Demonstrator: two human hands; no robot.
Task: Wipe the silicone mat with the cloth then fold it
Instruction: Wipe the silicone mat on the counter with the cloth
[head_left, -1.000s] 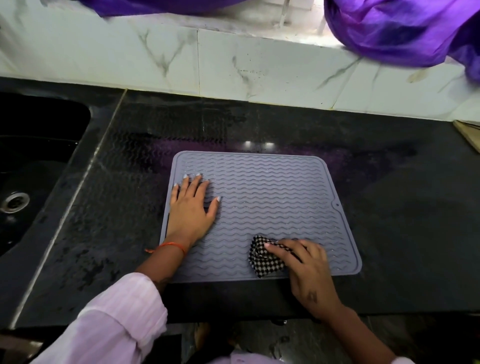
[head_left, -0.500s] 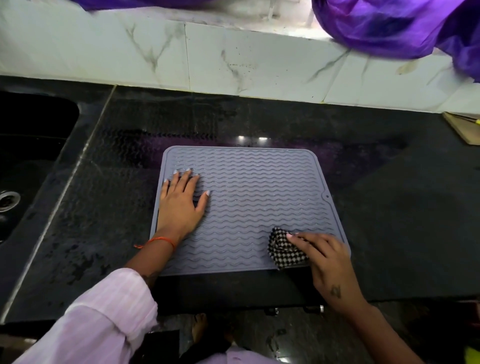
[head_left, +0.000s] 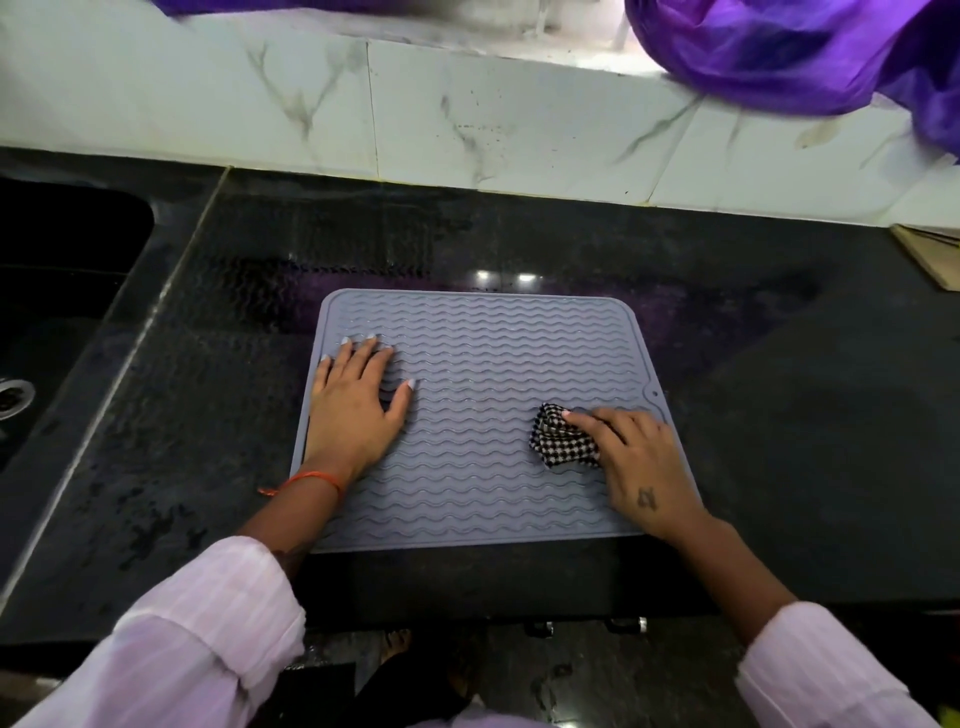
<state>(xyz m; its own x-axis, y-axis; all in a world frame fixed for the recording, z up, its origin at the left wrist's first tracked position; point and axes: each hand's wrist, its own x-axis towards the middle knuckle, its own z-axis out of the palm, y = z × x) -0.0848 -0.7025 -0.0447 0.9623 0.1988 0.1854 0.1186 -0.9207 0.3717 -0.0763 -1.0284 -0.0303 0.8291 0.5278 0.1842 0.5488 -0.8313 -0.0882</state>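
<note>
A grey silicone mat (head_left: 498, 395) is seen lying flat on a black stone worktop (head_left: 779, 415), close to its near edge. The mat is roughly square with rounded corners, ribbed all over with wavy raised lines, and marked by a small round tab on its right edge.

The left hand (head_left: 358, 405) is laid flat on the mat's left part, fingers straight and lightly spread, palm down, gripping nothing. An orange thread (head_left: 311, 480) is worn at that wrist. A small bunched cloth (head_left: 561, 441), checked in black and white, is pressed onto the mat's right part, near the right edge; it is held under the curled fingers of the right hand (head_left: 634, 462). A small dark mark is visible on the back of that hand. Pale pink striped sleeves (head_left: 208, 654) cover both forearms.

To the left, a dark sink (head_left: 62, 291) is set into the worktop, with a metal drain (head_left: 13, 397) at the frame's edge. Behind the mat, a white marbled wall (head_left: 467, 114) is seen, with purple fabric (head_left: 779, 52) hanging over it at the upper right. A pale wooden board (head_left: 935, 254) is partly visible at the far right. The worktop around the mat is streaked with wet patches.
</note>
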